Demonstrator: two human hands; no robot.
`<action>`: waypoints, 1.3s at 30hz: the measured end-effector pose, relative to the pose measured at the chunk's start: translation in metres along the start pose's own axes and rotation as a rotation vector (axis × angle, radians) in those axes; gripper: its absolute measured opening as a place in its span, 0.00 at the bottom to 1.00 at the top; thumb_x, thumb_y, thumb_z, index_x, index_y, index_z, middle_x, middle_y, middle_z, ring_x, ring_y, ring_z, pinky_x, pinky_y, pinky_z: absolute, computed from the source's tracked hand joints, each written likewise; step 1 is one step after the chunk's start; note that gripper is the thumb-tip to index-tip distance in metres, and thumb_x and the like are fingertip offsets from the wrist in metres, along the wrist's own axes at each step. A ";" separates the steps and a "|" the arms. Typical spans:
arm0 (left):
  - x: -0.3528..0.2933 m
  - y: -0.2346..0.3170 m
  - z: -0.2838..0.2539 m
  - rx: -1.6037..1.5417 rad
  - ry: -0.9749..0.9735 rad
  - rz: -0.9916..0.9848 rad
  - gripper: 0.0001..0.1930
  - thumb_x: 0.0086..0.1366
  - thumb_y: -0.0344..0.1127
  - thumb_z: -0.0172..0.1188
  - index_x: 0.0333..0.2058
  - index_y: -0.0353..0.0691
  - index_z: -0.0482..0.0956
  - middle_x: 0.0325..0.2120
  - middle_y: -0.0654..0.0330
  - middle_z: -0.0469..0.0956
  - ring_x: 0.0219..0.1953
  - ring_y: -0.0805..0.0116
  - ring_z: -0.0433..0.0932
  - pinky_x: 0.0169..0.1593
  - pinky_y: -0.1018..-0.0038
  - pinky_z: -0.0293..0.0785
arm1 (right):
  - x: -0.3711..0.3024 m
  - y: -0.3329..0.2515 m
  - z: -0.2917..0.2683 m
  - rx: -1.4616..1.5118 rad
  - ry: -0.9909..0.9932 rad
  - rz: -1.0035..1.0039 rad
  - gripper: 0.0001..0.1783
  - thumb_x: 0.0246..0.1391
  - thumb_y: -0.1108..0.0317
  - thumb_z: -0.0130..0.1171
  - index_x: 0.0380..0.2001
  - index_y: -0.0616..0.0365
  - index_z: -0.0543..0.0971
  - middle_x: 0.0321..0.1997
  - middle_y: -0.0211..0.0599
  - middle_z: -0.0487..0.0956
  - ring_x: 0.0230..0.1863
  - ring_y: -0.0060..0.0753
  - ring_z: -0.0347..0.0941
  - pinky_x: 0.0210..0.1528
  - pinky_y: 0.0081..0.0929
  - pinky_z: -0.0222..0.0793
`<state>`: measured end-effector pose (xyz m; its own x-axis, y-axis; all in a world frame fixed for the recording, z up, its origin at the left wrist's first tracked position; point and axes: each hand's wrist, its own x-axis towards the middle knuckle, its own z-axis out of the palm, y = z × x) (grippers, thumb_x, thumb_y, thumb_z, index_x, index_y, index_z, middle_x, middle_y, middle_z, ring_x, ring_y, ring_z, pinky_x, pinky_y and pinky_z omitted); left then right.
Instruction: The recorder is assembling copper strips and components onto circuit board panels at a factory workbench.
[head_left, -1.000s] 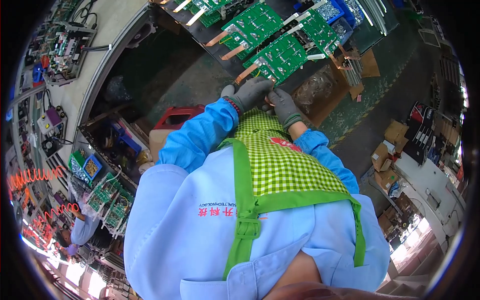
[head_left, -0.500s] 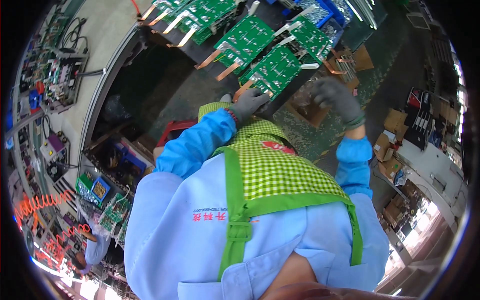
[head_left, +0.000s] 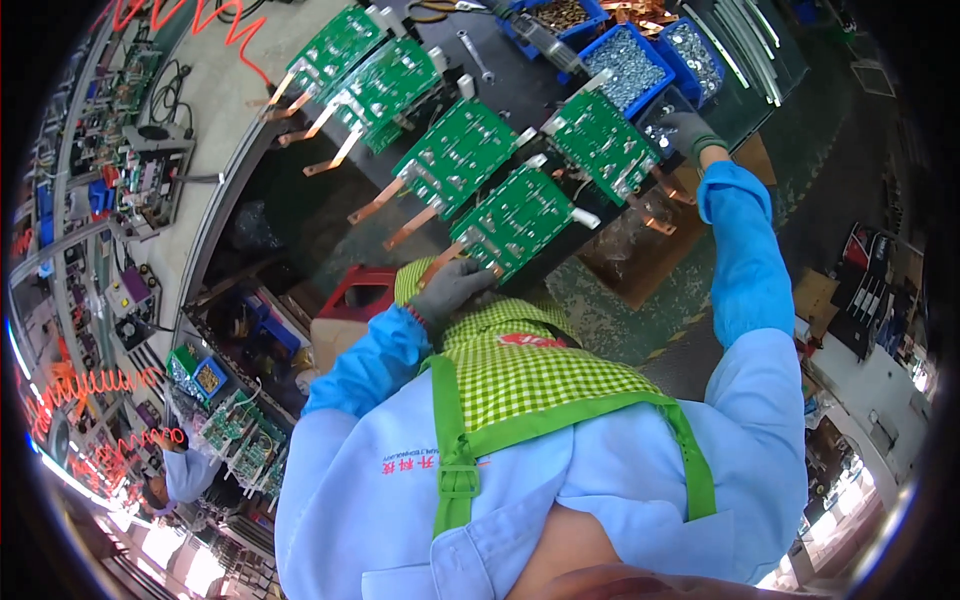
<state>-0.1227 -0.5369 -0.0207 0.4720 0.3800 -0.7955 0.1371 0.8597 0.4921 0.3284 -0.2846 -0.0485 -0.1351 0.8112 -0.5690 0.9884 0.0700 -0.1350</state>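
My left hand (head_left: 455,292), in a grey glove, is closed at the near corner of a green circuit board (head_left: 518,222), beside its copper strip (head_left: 440,262). The fingers curl against the board's edge. My right hand (head_left: 688,136), also gloved, is stretched out to the right, at a dark clear-sided bin (head_left: 662,112) of small shiny parts. Its fingertips are hidden there, so I cannot see whether they hold anything. Just right of the first board lies another green circuit board (head_left: 603,146), with copper strips pointing toward me. A third circuit board (head_left: 458,155) lies farther left.
More circuit boards (head_left: 385,88) lie at the far left of the dark bench. Blue bins of silver screws (head_left: 622,72) and other small metal parts stand at the back right, near a wrench (head_left: 475,56) and metal bars (head_left: 750,50). A cardboard box (head_left: 640,262) sits below the bench edge.
My right hand has moved forward and right, from above the floor to the parts bin. My left hand stays at the same board. The view has shifted, showing more of the bench.
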 end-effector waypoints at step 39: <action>0.001 -0.017 0.015 -0.128 0.138 0.158 0.12 0.62 0.43 0.58 0.31 0.39 0.76 0.22 0.65 0.76 0.20 0.81 0.72 0.23 0.83 0.68 | 0.081 -0.057 -0.023 -0.257 0.456 -0.312 0.10 0.55 0.61 0.50 0.36 0.51 0.75 0.39 0.49 0.75 0.40 0.56 0.72 0.39 0.49 0.69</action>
<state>-0.1115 -0.5565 -0.0252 0.3540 0.5490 -0.7572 -0.0448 0.8186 0.5726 0.2631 -0.2096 -0.0683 -0.4342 0.8926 -0.1213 0.8996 0.4367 -0.0067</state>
